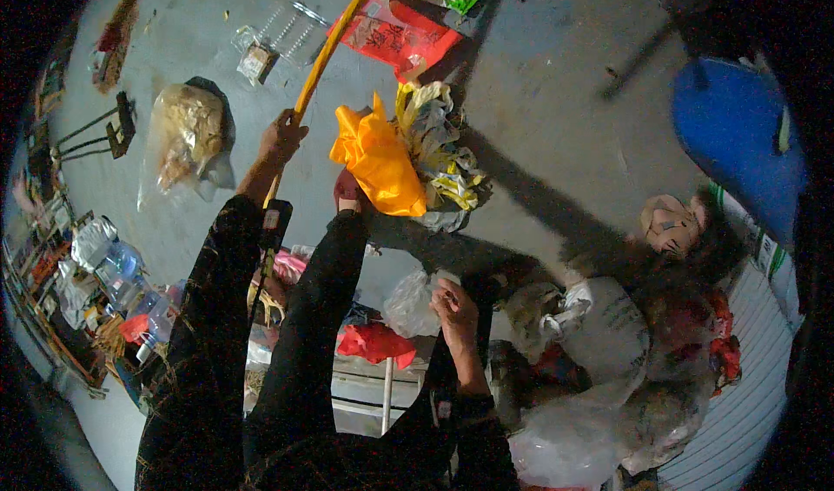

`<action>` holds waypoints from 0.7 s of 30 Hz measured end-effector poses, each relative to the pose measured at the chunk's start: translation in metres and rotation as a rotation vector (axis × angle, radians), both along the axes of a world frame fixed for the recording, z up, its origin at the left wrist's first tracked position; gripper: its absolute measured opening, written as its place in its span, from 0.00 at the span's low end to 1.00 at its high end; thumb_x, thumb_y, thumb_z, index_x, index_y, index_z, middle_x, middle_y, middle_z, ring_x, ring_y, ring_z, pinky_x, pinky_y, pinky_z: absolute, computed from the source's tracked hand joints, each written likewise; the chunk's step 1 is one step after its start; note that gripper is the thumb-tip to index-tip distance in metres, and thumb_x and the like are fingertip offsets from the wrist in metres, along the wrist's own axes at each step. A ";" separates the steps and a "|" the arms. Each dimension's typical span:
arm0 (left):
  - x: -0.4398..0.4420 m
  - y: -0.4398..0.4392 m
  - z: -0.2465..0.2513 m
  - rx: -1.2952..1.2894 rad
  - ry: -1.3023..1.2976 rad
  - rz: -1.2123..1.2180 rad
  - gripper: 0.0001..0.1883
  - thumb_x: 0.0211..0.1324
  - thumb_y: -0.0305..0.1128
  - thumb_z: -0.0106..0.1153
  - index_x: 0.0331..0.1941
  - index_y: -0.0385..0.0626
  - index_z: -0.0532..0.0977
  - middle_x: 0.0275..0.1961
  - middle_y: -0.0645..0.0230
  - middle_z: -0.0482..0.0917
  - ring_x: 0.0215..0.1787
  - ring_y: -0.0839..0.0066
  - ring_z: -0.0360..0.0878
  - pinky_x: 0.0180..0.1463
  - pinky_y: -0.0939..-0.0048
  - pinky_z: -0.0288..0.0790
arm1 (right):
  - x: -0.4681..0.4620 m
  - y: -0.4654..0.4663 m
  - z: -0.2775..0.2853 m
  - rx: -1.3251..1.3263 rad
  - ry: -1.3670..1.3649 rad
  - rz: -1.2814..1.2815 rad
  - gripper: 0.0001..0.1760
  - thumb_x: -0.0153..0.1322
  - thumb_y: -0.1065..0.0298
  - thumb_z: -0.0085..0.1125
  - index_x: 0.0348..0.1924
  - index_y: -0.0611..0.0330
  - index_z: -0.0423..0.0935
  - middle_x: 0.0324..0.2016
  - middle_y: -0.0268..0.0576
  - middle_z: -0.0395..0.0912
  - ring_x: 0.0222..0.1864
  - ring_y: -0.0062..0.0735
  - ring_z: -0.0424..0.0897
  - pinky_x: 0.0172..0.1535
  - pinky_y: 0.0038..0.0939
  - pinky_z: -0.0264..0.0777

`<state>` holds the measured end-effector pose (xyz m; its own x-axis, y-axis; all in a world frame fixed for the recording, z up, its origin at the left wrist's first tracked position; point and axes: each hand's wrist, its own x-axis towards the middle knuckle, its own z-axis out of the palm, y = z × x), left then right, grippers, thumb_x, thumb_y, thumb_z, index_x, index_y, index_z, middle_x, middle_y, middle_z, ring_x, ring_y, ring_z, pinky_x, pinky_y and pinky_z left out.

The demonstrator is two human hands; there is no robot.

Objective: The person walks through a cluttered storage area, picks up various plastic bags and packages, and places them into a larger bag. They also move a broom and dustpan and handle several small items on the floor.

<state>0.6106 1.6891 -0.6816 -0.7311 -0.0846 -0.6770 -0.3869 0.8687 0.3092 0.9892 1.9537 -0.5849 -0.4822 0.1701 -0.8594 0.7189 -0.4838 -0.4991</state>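
Observation:
My left hand (285,136) is closed around a long yellow pole (319,67), which slants up past the top edge and down beside my leg. My right hand (456,308) is at the lower middle, its fingers curled, beside a clear plastic bag (412,303); a small pale thing shows at its fingertips, and whether it is gripped is unclear. An orange plastic bag (381,158) lies on the floor before my foot, against crumpled grey and yellow bags (443,145). Beyond them is a red printed bag (410,38).
A clear bag with contents (189,132), a clear plastic tray (293,31) and a small box (256,62) are on the floor. Plastic bottles (120,263) heap up at left. Full bags (606,334) crowd the right, near a blue object (736,126) and crumpled brown paper (671,224).

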 end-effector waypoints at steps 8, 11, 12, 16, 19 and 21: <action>-0.009 -0.024 -0.067 -0.170 0.011 -0.297 0.20 0.54 0.37 0.57 0.52 0.53 0.69 0.42 0.54 0.80 0.44 0.53 0.79 0.46 0.55 0.72 | -0.005 -0.009 -0.013 0.046 0.014 0.130 0.20 0.71 0.69 0.58 0.54 0.65 0.70 0.39 0.41 0.76 0.42 0.27 0.76 0.46 0.30 0.75; -0.010 -0.025 -0.087 -0.154 0.018 -0.250 0.19 0.54 0.36 0.56 0.51 0.53 0.69 0.42 0.53 0.80 0.46 0.52 0.78 0.48 0.54 0.72 | -0.007 -0.011 -0.021 0.019 -0.028 0.121 0.20 0.71 0.68 0.57 0.55 0.65 0.70 0.40 0.42 0.76 0.42 0.28 0.77 0.47 0.30 0.74; -0.011 -0.026 -0.093 -0.176 0.013 -0.246 0.18 0.55 0.36 0.55 0.51 0.53 0.69 0.42 0.53 0.80 0.46 0.52 0.78 0.48 0.54 0.72 | -0.008 -0.011 -0.023 0.013 -0.083 0.132 0.20 0.71 0.68 0.57 0.55 0.66 0.70 0.40 0.43 0.76 0.42 0.28 0.77 0.48 0.30 0.74; -0.011 -0.022 -0.107 -0.203 0.034 -0.251 0.17 0.56 0.37 0.54 0.51 0.54 0.70 0.43 0.54 0.80 0.46 0.52 0.79 0.47 0.54 0.72 | -0.007 -0.011 -0.030 0.008 -0.062 0.137 0.21 0.72 0.67 0.57 0.56 0.66 0.69 0.40 0.43 0.76 0.42 0.28 0.77 0.49 0.30 0.73; -0.006 -0.004 -0.102 -0.239 0.092 -0.152 0.20 0.56 0.41 0.56 0.52 0.54 0.70 0.42 0.54 0.80 0.44 0.51 0.79 0.45 0.54 0.72 | -0.005 -0.011 -0.033 -0.001 -0.059 0.140 0.21 0.72 0.67 0.57 0.56 0.65 0.69 0.42 0.44 0.76 0.42 0.29 0.77 0.49 0.29 0.73; 0.008 0.016 -0.090 -0.227 0.303 -0.256 0.21 0.57 0.41 0.56 0.56 0.55 0.69 0.44 0.55 0.79 0.43 0.52 0.78 0.45 0.55 0.73 | -0.005 -0.012 -0.036 -0.023 -0.052 0.110 0.21 0.72 0.67 0.57 0.56 0.65 0.69 0.42 0.45 0.77 0.43 0.29 0.78 0.48 0.29 0.73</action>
<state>0.6189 1.7055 -0.7711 -0.9101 0.0034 -0.4144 -0.0718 0.9835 0.1659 0.9846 1.9412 -0.6205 -0.4517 0.0981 -0.8868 0.7929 -0.4115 -0.4494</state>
